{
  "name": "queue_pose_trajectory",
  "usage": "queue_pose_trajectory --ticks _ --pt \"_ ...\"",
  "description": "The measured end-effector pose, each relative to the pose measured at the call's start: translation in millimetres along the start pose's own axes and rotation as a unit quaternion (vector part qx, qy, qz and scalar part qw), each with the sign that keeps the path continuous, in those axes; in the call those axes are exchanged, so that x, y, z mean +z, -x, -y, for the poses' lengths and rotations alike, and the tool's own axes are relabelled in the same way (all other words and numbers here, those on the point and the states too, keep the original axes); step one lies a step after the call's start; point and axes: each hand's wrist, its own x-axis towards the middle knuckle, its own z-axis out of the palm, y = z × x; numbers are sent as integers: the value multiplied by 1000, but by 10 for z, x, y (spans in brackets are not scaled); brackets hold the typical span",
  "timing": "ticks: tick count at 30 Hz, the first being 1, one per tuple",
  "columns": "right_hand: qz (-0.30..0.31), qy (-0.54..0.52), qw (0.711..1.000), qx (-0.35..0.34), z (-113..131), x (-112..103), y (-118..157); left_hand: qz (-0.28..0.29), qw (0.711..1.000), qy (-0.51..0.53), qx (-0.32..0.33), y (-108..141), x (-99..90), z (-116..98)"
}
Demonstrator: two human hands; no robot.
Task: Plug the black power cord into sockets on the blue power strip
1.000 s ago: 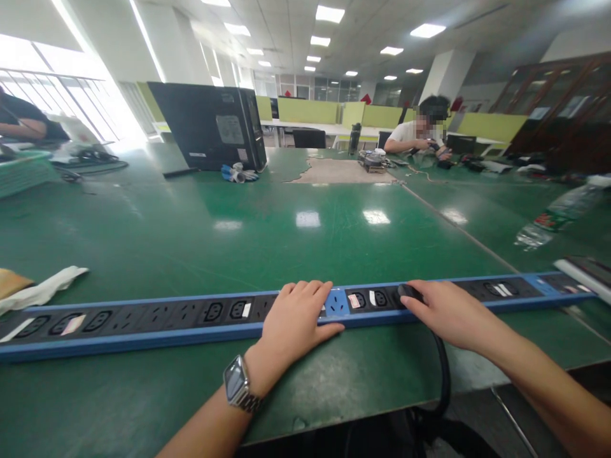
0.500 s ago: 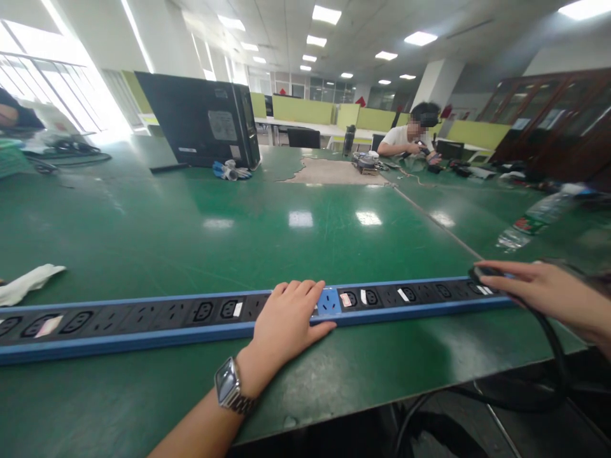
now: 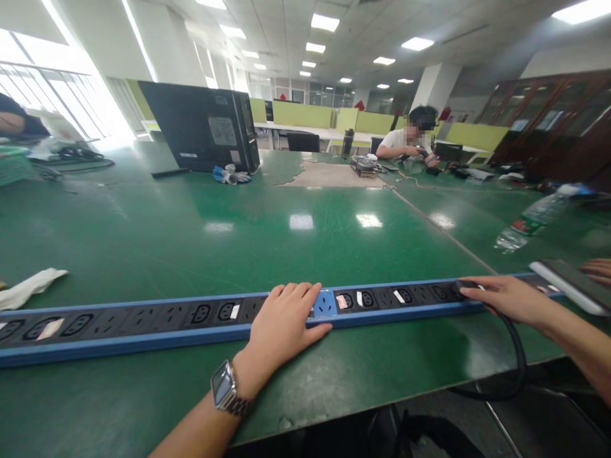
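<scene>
A long blue-edged power strip point(image 3: 143, 316) with black sockets lies along the front of the green table. My left hand point(image 3: 286, 318), wearing a watch on its wrist, grips the strip across its width near the middle. Its fingers reach over the far edge and its thumb lies at the near edge. In my right hand point(image 3: 506, 298) is a black plug point(image 3: 465, 289), pinched at a socket toward the strip's right part. Whether the plug is seated is hidden by the fingers. The plug's black cable point(image 3: 518, 356) loops down past the table edge.
A black computer case point(image 3: 200, 127) stands at the back left, with gloves point(image 3: 231, 174) beside it. A plastic bottle point(image 3: 532, 219) lies at right. Near another person's hand point(image 3: 596, 270) is a flat grey device point(image 3: 570, 286). A co-worker point(image 3: 405, 143) sits across the table point(image 3: 267, 254).
My right hand has moved left along the strip with the plug, now pressed to a socket. The flat device and another person's hand have come into view at right. My left hand stays put.
</scene>
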Motion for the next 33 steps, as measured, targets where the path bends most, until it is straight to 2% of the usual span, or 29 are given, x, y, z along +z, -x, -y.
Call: queue_pose_trajectory --ticks 3,5,7,8,11,14,16,20,25,29,31,33 --pt "135 34 989 42 82 -135 -55 0 1000 1 -3 -4 -3 -3" --pt "78 42 993 76 253 -257 -45 1 1000 2 -5 -7 -9 -5" --pt "34 10 997 74 514 -300 43 4 1000 3 -6 -12 -12 -7" --pt "33 -12 998 57 664 -271 111 5 1000 2 -6 -15 -12 -8" --pt "176 -55 981 -53 1085 -2 316 3 1000 0 -8 -23 -6 -7" --pt "207 -16 975 -85 1315 320 374 1 1000 1 -7 -20 3 -1" --pt "199 29 976 -82 1361 437 340 -2 1000 4 -4 -11 5 6" --pt "179 101 975 -83 1379 499 274 -6 1000 9 4 10 4 17" --pt "142 131 976 -99 1329 606 300 -5 1000 10 -1 20 7 23" --pt "114 56 986 -107 1256 519 374 -5 1000 16 -4 23 10 23" --pt "90 -19 989 -117 1330 409 445 -7 1000 21 -8 22 5 16" --pt "91 -80 984 -127 1510 347 535 -16 999 28 -17 21 -3 7"
